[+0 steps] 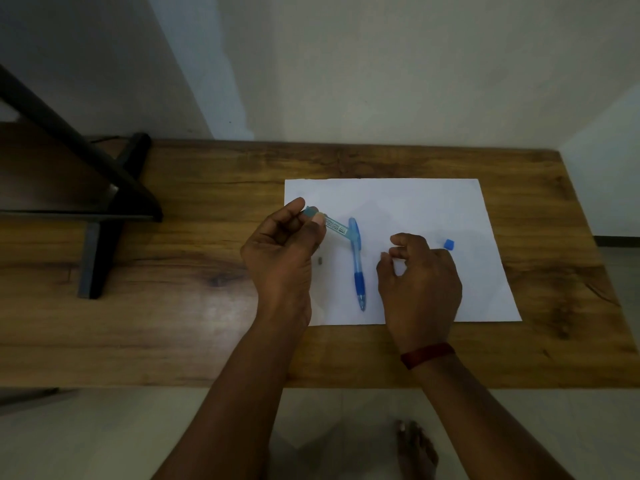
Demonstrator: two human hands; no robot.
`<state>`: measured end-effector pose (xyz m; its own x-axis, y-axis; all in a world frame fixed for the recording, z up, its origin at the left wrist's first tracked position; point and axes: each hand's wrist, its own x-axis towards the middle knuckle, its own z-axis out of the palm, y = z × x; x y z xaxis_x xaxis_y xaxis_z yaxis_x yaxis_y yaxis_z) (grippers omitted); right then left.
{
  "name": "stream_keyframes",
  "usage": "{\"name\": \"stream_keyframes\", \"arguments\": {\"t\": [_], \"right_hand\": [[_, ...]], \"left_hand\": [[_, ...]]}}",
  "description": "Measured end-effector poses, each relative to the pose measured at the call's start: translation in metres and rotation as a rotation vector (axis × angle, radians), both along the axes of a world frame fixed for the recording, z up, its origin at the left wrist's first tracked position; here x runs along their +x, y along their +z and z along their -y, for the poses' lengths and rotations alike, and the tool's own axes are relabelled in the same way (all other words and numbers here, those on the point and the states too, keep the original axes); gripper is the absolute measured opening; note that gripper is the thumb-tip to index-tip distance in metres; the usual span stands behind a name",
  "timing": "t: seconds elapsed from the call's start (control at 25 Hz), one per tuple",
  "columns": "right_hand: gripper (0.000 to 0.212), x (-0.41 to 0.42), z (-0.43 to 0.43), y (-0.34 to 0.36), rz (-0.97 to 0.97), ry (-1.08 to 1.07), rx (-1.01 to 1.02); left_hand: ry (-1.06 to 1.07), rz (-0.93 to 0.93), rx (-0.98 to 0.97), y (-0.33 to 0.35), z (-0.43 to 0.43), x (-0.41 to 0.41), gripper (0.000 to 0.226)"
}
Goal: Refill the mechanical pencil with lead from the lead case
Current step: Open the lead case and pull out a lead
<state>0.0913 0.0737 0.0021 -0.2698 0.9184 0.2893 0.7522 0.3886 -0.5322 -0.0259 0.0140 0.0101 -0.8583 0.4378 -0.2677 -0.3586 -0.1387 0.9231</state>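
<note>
Lying on the surface [207,271] is a white sheet of paper [415,202]. The left hand [284,251] hangs over its left edge, pinching the lead case [334,226]; the right hand [420,275], right of the sheet's middle, has curled fingers, and whether they pinch anything cannot be told. The blue mechanical pencil [357,271] lies mid-sheet, tip toward the near edge, the case slanting toward its far end. A blue cap [449,244] rests on the sheet's right half.
</note>
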Motion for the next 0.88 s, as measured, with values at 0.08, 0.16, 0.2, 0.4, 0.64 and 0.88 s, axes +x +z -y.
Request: {"name": "stream_keyframes", "arguments": {"t": [0.08,0.16,0.2,0.4,0.64,0.88], "right_hand": [[0.03,0.001,-0.001,-0.002,-0.017,0.008,-0.028],[0.031,0.002,-0.002,-0.003,-0.029,0.025,-0.054],[0.031,0.002,-0.002,-0.003,-0.037,0.033,-0.064],[0.024,0.016,-0.02,0.005,-0.098,-0.013,0.009],[0.022,0.057,-0.061,-0.001,0.063,-0.095,-0.038],[0.029,0.068,-0.066,-0.011,0.194,-0.057,-0.068]], "left_hand": [[-0.003,-0.007,-0.003,0.0,-0.001,0.001,0.026],[-0.011,-0.012,-0.005,-0.001,-0.001,0.002,0.026],[-0.017,-0.013,-0.006,0.0,-0.001,0.002,0.026],[-0.057,-0.031,-0.024,-0.001,-0.004,0.006,0.03],[-0.124,-0.067,-0.037,-0.001,-0.01,0.019,0.026],[-0.19,-0.099,-0.087,0.002,-0.016,0.032,0.01]]}}
